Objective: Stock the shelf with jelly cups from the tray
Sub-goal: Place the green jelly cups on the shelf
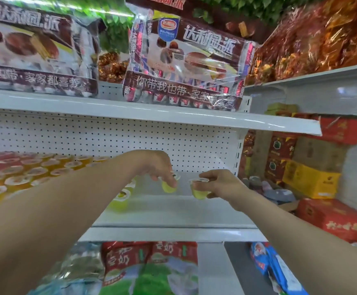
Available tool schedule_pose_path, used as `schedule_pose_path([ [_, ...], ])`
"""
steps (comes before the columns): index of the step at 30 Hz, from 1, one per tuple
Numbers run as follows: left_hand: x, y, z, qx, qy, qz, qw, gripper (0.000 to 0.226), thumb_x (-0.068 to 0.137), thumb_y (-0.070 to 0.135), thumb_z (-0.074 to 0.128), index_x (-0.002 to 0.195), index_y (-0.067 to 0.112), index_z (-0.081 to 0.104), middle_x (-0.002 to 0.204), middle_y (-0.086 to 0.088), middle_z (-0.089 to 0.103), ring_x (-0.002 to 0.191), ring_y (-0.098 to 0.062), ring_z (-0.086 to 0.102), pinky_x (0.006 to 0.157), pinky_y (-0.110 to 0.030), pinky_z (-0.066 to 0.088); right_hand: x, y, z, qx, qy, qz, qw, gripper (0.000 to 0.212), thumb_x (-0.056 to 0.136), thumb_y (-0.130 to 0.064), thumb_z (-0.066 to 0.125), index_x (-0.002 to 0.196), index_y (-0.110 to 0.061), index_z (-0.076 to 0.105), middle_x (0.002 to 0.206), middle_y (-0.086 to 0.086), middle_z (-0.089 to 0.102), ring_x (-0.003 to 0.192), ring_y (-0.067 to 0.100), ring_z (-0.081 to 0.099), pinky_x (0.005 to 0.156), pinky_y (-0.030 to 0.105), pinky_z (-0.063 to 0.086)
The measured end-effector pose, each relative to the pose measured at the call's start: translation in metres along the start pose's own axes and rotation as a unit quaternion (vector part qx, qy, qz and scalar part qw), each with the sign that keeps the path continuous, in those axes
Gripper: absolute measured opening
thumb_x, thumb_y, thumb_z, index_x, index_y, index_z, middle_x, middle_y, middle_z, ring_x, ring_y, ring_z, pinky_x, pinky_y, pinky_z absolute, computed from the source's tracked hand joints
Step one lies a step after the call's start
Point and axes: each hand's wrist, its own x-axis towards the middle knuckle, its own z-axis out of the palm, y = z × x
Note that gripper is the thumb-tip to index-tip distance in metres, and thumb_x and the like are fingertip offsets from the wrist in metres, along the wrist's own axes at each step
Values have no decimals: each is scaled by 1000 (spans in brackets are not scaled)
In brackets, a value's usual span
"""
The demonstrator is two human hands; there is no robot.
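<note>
Both my arms reach over the white middle shelf (173, 233). My left hand (158, 167) pinches a green jelly cup (168, 186) from above, just over the shelf board. My right hand (220, 184) grips a second green jelly cup (199, 191) by its rim and side, a little to the right of the first. Two more green jelly cups (121, 199) stand on the shelf to the left, partly behind my left forearm. Several orange and red jelly cups (24, 173) fill the shelf's left part. No tray is in view.
A perforated white back panel (130, 137) closes the shelf. Large snack-cake bags (186, 64) sit on the shelf above. Red and yellow cartons (313, 179) are stacked at the right. Packaged goods (152, 265) lie on the shelf below.
</note>
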Motion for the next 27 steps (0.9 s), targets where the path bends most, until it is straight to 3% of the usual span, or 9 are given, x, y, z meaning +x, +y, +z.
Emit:
schedule_pose_path([
  [5,58,-28,-27,22,7,-16,1000,55,75,30,83,120,5,64,120,-8,66,87,-17,63,74,-27,53,67,-6,16,-25,-5,17,1000,50,69,-17,88,112,-7,65,111,9,68,97,19,68,82,34,60],
  [10,127,-60,-42,43,31,-8,999,51,70,33,85,110,8,67,105,-5,68,81,-14,64,75,-29,54,138,-4,36,-42,-16,28,999,43,70,-15,87,104,-3,64,112,11,69,102,23,68,87,37,59],
  [14,178,-79,-44,82,44,-17,996,68,69,38,86,121,3,61,106,-12,67,87,-20,64,75,-31,52,190,6,57,-8,4,32,999,48,67,-15,90,105,-8,61,116,12,66,106,26,66,85,38,58],
  [17,206,-92,-43,104,56,-19,993,76,70,39,85,123,-7,56,107,-22,62,71,-18,56,67,-29,38,222,15,73,18,27,53,998,57,65,-13,91,110,-13,57,120,11,62,107,27,66,88,41,57],
  [19,223,-100,-42,120,60,-21,991,78,70,42,84,121,-10,56,85,-15,62,59,-15,42,68,-29,37,238,23,79,22,39,70,996,58,66,-11,90,113,-13,56,122,11,60,108,28,64,90,42,56],
  [21,235,-106,-42,127,57,-20,990,79,71,45,83,121,-11,56,102,-16,65,69,-18,50,75,-32,46,253,32,81,-3,49,65,997,61,66,-15,90,117,-13,56,121,11,60,106,28,65,88,43,57],
  [23,243,-111,-40,129,59,-11,990,82,72,45,82,125,-11,53,128,-23,57,101,-30,63,93,-40,49,264,39,82,-25,51,57,997,63,66,-18,90,118,-13,55,119,9,60,104,27,65,86,44,59],
  [25,249,-114,-39,135,66,-5,989,82,73,45,82,126,-10,52,130,-23,56,118,-34,57,98,-42,46,273,42,82,-46,56,58,996,60,67,-19,89,116,-13,55,114,7,59,101,26,66,85,43,59],
  [27,255,-112,-39,147,70,-5,987,75,73,48,81,119,-5,56,117,-17,63,110,-30,61,91,-39,51,280,45,81,-49,55,55,996,56,67,-17,89,112,-13,56,112,7,59,101,27,66,83,42,60],
])
